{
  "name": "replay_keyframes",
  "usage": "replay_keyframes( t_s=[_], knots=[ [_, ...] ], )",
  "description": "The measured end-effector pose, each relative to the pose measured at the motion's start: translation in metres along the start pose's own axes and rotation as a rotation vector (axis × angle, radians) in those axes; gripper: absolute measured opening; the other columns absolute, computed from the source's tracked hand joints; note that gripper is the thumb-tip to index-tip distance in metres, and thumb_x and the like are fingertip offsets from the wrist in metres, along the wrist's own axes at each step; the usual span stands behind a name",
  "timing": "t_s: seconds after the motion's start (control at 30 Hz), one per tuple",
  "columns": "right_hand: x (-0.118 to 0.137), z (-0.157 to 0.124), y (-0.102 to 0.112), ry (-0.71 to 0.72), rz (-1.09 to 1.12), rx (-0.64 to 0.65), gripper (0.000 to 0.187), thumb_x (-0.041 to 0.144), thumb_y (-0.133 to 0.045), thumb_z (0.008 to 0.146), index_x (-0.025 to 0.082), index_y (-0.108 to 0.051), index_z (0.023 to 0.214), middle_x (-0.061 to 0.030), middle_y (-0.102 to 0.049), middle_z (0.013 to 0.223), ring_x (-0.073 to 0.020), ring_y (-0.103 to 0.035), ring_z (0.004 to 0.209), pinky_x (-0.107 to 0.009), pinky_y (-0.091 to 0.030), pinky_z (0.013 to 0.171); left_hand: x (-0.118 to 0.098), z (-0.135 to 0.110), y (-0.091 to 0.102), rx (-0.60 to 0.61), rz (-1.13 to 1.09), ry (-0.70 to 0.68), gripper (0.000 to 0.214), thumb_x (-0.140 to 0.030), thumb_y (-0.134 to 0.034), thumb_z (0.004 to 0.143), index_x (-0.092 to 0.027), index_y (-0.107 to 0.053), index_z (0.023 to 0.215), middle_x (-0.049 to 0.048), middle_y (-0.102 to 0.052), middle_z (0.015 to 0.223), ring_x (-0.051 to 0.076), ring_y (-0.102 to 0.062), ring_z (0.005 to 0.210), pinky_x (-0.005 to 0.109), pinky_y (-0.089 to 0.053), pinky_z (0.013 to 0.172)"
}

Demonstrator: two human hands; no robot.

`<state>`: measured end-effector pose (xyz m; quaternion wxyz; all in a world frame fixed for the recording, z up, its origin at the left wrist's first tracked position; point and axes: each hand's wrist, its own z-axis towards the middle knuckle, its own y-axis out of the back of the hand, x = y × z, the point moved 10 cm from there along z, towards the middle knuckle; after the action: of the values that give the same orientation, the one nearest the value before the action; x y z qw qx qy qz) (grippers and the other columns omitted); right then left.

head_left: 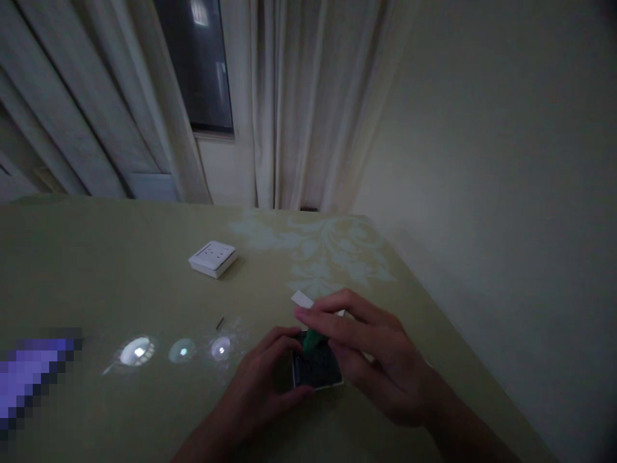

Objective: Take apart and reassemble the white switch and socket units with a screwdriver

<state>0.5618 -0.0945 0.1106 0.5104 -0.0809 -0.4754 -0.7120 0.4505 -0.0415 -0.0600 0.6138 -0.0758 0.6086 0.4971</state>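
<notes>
My left hand (263, 373) grips a small square piece (315, 370) with a dark inner face and a thin white rim, thumb at its near edge and fingers at its far edge. Pinched in my right hand (376, 354) is a green object (312, 339), whose lower end meets the dark face; its kind I cannot make out. Just behind my right fingers a white flat piece (301, 299) shows, mostly hidden by them. Farther back to the left lies a white socket (213, 258) with small holes on top.
A small dark screw-like bit (220, 323) lies on the greenish table (120, 257). Bright spots of light reflect off its surface left of my hands. A pixelated purple patch (33, 370) covers something at the left edge. Curtains (308, 96) and a wall (506, 161) bound the table.
</notes>
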Motion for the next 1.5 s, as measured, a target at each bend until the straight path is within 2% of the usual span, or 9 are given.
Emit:
replay_keyframes(
  t_s=[0.1, 0.27, 0.4, 0.53, 0.7, 0.8, 0.97, 1.1, 1.5],
  knots=[
    [0.001, -0.001, 0.011, -0.008, -0.064, -0.103, 0.043, 0.036, -0.068, 0.108, 0.036, -0.067, 0.151, -0.0047, -0.057, 0.116, -0.0185, -0.065, 0.107, -0.033, -0.062, 0.095, -0.001, 0.000, 0.000, 0.004, -0.009, 0.005, 0.038, -0.030, -0.088, 0.087, -0.032, -0.068, 0.120, 0.0057, -0.069, 0.142, 0.033, -0.070, 0.127, 0.051, -0.062, 0.103],
    [-0.008, 0.000, 0.002, -0.067, 0.028, -0.001, 0.045, 0.032, -0.050, 0.115, 0.032, -0.058, 0.159, -0.0092, -0.063, 0.133, -0.0215, -0.067, 0.120, -0.040, -0.060, 0.105, -0.003, 0.000, 0.002, -0.019, -0.009, -0.008, 0.039, -0.030, -0.090, 0.086, -0.032, -0.068, 0.119, 0.0055, -0.070, 0.138, 0.032, -0.072, 0.124, 0.048, -0.062, 0.101],
    [-0.005, 0.000, 0.013, -0.019, -0.071, -0.141, 0.047, 0.048, -0.077, 0.101, 0.036, -0.071, 0.146, -0.0055, -0.062, 0.118, -0.0205, -0.067, 0.109, -0.035, -0.064, 0.094, -0.003, 0.000, 0.003, -0.033, -0.021, -0.016, 0.038, -0.030, -0.089, 0.085, -0.033, -0.070, 0.119, 0.0038, -0.072, 0.138, 0.033, -0.073, 0.122, 0.048, -0.063, 0.099],
    [-0.004, -0.002, -0.003, -0.034, -0.021, -0.003, 0.047, 0.034, -0.048, 0.116, 0.032, -0.053, 0.163, -0.0099, -0.065, 0.137, -0.0226, -0.066, 0.124, -0.042, -0.060, 0.106, -0.005, 0.001, 0.004, -0.034, -0.021, -0.031, 0.043, -0.031, -0.089, 0.085, -0.033, -0.069, 0.123, 0.0055, -0.071, 0.138, 0.034, -0.072, 0.124, 0.050, -0.063, 0.101],
    [-0.001, -0.008, 0.012, -0.010, -0.135, -0.202, 0.047, 0.051, -0.067, 0.107, 0.033, -0.068, 0.150, -0.0066, -0.064, 0.117, -0.0212, -0.068, 0.109, -0.037, -0.062, 0.095, -0.004, 0.001, 0.003, -0.017, -0.025, -0.020, 0.038, -0.026, -0.088, 0.087, -0.031, -0.070, 0.120, 0.0058, -0.070, 0.138, 0.033, -0.071, 0.126, 0.050, -0.061, 0.103],
    [-0.001, -0.006, 0.001, -0.014, -0.070, -0.107, 0.043, 0.038, -0.049, 0.116, 0.031, -0.060, 0.158, -0.0098, -0.068, 0.131, -0.0220, -0.069, 0.119, -0.040, -0.061, 0.101, -0.003, 0.002, 0.003, -0.015, -0.029, -0.016, 0.040, -0.027, -0.090, 0.085, -0.030, -0.070, 0.120, 0.0063, -0.071, 0.137, 0.033, -0.072, 0.124, 0.050, -0.060, 0.103],
    [0.005, -0.005, 0.010, -0.002, -0.146, -0.226, 0.042, 0.047, -0.072, 0.104, 0.034, -0.073, 0.144, -0.0067, -0.067, 0.118, -0.0208, -0.071, 0.107, -0.037, -0.064, 0.092, -0.005, 0.003, 0.005, -0.029, -0.049, -0.035, 0.035, -0.028, -0.088, 0.085, -0.029, -0.072, 0.116, 0.0063, -0.072, 0.133, 0.032, -0.072, 0.121, 0.049, -0.061, 0.101],
    [0.006, -0.002, -0.003, -0.003, -0.063, -0.080, 0.044, 0.029, -0.051, 0.114, 0.031, -0.059, 0.158, -0.0099, -0.071, 0.134, -0.0223, -0.070, 0.121, -0.041, -0.062, 0.103, -0.006, 0.003, 0.006, -0.040, -0.049, -0.038, 0.040, -0.027, -0.090, 0.083, -0.029, -0.071, 0.117, 0.0066, -0.073, 0.132, 0.032, -0.072, 0.120, 0.050, -0.061, 0.101],
    [0.019, -0.001, 0.014, 0.080, -0.174, -0.281, 0.032, 0.021, -0.074, 0.104, 0.027, -0.077, 0.136, -0.0064, -0.077, 0.113, -0.0179, -0.074, 0.101, -0.032, -0.064, 0.090, -0.006, 0.003, 0.005, -0.047, -0.038, -0.041, 0.041, -0.024, -0.091, 0.081, -0.029, -0.068, 0.116, 0.0062, -0.072, 0.132, 0.032, -0.073, 0.119, 0.047, -0.061, 0.099]
  ],
)
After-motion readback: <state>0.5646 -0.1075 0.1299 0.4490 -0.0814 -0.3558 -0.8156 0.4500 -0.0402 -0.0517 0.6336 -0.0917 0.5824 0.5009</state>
